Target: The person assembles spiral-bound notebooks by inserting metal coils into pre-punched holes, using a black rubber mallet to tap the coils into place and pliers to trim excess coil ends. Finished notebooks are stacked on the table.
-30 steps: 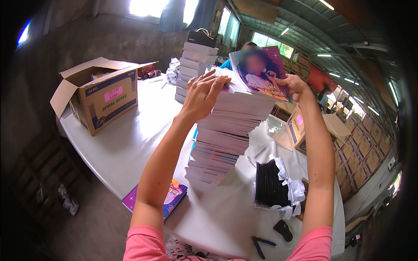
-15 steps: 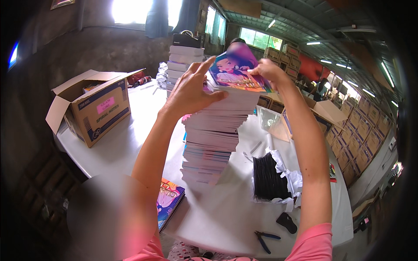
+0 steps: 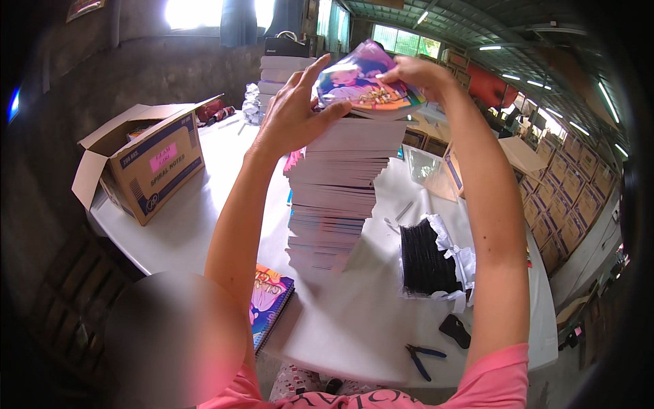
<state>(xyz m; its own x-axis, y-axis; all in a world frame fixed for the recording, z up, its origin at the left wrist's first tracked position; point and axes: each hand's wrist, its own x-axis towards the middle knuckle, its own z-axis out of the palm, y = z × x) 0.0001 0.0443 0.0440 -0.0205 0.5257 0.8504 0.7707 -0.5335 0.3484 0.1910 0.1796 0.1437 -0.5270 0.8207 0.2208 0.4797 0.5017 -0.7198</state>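
A notebook [image 3: 368, 88] with a colourful cartoon cover is tilted up off the top of a tall stack of page blocks [image 3: 334, 198], its far edge raised. My left hand [image 3: 294, 112] grips its left side, thumb along the near edge and fingers up the side. At the upper right, my right hand [image 3: 424, 76] pinches its far right edge, with the fingertips partly hidden. The stack's page edges face me, a little uneven. Beside my left forearm lies a spiral-bound notebook [image 3: 269, 300] with a similar cover, half hidden by the arm.
Black binding coils [image 3: 429, 259] in white paper, blue-handled pliers [image 3: 424, 358] and a small black object [image 3: 454, 330] lie on the right of the white table [image 3: 340, 334]. An opened carton [image 3: 160, 170] stands at left. Behind are white stacks [image 3: 279, 71] and piled cartons [image 3: 572, 184].
The top notebook has risen off the stack and tilted, leaving a gap beneath its right side. Both hands have moved slightly up with it. The view has shifted a little.
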